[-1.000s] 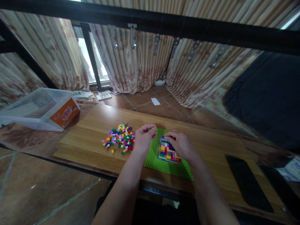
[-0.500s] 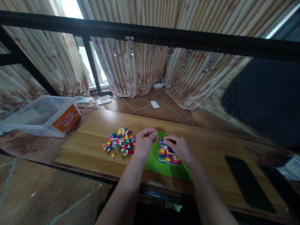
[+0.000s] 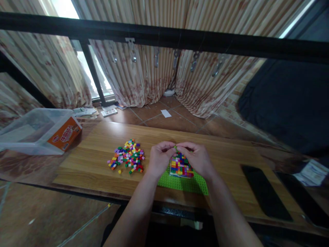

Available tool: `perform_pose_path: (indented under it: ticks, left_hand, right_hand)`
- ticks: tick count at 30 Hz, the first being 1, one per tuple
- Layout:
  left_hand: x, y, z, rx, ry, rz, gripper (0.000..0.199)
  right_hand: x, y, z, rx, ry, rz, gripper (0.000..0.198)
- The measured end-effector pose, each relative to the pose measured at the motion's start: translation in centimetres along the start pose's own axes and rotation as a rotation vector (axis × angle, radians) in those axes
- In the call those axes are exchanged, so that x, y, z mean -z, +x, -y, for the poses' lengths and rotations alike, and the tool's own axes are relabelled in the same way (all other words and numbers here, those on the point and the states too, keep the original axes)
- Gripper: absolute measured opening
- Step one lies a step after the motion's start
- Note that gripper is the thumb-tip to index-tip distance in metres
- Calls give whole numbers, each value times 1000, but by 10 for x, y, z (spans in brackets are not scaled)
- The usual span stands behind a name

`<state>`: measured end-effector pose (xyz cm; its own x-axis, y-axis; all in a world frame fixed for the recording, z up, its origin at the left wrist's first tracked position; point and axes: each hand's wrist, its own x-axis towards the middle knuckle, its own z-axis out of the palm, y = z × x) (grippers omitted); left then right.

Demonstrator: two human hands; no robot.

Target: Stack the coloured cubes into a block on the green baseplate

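Observation:
My left hand (image 3: 160, 157) is closed in a pinch on a small light-green toy brick (image 3: 175, 147) at its fingertips. Against the same spot press the closed fingertips of my right hand (image 3: 197, 157); whatever they grip is hidden. Just below both thumbs lies a flat block (image 3: 181, 168) of many-coloured bricks in rows, its far part covered by my hands. It rests on a green studded baseplate (image 3: 183, 184). Left of my left hand spreads a loose pile of small coloured bricks (image 3: 128, 154).
The wooden table (image 3: 92, 168) carries a dark flat slab (image 3: 266, 192) on the right. A clear plastic bin (image 3: 38, 137) with an orange label stands at the left. Beyond the table are a black rail (image 3: 164, 34), curtains, and papers on the tiled floor.
My right hand has moved from the block's far edge to meet my left fingertips at the light-green brick. The whole view has shifted slightly.

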<state>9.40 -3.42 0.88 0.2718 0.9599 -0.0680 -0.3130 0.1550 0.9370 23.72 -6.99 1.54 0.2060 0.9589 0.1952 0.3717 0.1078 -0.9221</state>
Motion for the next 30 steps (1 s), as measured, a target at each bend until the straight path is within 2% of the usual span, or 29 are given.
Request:
perform_pose_path:
  ticks: [8,12,14,21,26,30]
  left_hand:
    - [2,1,-2,-5,66,-3,12]
    - [12,7,-2,-29,140,-168,9]
    - [17,11,2,-22,193,-212,9]
    - [22,16,22,16,413,-33,15]
    - [17,15,22,49,393,47,17]
    - [15,15,25,48,342,64,14]
  right_hand:
    - [2,-2,-4,-34,-10,5,16]
    - [5,-2,-6,31,-136,37,14]
    - [5,-3,-8,52,-205,75,11]
    - [-2,0,-14,31,-378,4,5]
    - [-4,2,-19,27,-344,-11,6]
    - [-3,3,-24,-78,-269,-4,13]
